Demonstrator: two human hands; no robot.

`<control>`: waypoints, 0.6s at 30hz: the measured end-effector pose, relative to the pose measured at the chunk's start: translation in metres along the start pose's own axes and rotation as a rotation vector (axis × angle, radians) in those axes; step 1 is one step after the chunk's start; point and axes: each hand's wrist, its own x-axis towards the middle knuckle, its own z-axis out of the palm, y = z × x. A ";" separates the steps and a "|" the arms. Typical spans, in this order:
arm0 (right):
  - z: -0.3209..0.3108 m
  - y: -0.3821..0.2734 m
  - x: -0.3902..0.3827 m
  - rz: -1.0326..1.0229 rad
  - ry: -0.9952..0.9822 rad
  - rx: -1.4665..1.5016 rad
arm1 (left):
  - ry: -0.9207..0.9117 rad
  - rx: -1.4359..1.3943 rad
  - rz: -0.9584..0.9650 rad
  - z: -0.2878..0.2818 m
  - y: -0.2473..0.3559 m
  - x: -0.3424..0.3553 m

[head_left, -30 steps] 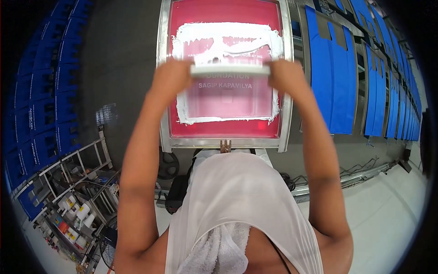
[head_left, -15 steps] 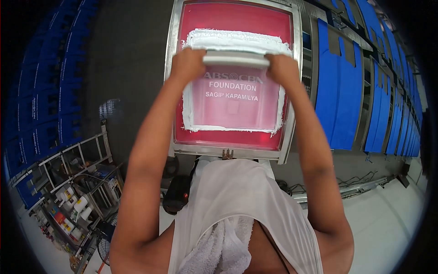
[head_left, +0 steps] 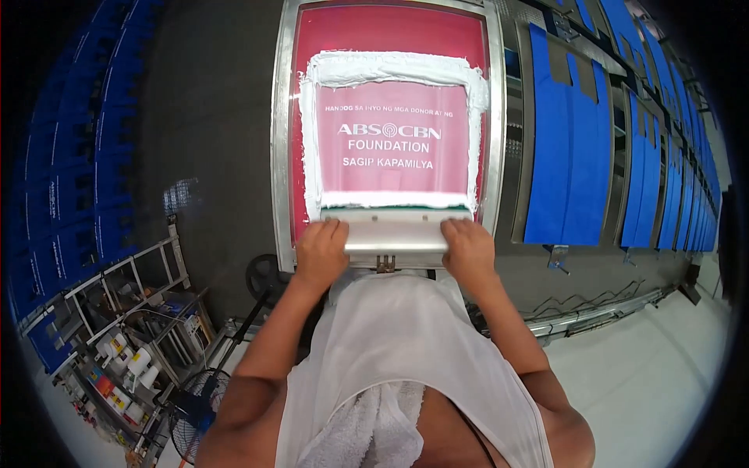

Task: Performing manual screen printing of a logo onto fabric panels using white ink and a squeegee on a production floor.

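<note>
A screen printing frame [head_left: 493, 117] with a silver metal border and pink-red mesh lies in front of me. White ink [head_left: 359, 72] forms a thick band round a rectangle on the mesh, with white lettering inside it. Near the frame's close end, my left hand [head_left: 322, 251] and my right hand [head_left: 470, 251] are closed round the two ends of a wide squeegee [head_left: 396, 234] with a pale metal handle. Its greenish blade rests at the mesh, and a strip of white ink lies just beyond it. A small metal clamp [head_left: 385, 264] sits at the frame's near edge.
Blue cut fabric pieces [head_left: 573, 148] lie on boards in a row to the right. More blue printed fabric [head_left: 74, 164] fills the far left. At lower left stand a metal rack [head_left: 133, 273], several white bottles [head_left: 140, 361] and a fan [head_left: 199, 409].
Both my hands have drawn the squeegee toward me, from the far part of the mesh to its near end. The lettering on the mesh is now uncovered.
</note>
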 end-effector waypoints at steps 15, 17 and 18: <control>-0.127 0.084 0.259 -0.025 -0.196 -0.098 | 0.224 0.214 -0.084 -0.070 -0.074 0.227; -0.136 0.088 0.276 -0.078 -0.130 -0.037 | 0.509 0.271 -0.049 -0.077 -0.053 0.179; -0.135 0.089 0.286 -0.068 -0.111 -0.074 | 0.346 0.193 -0.160 -0.073 -0.036 0.139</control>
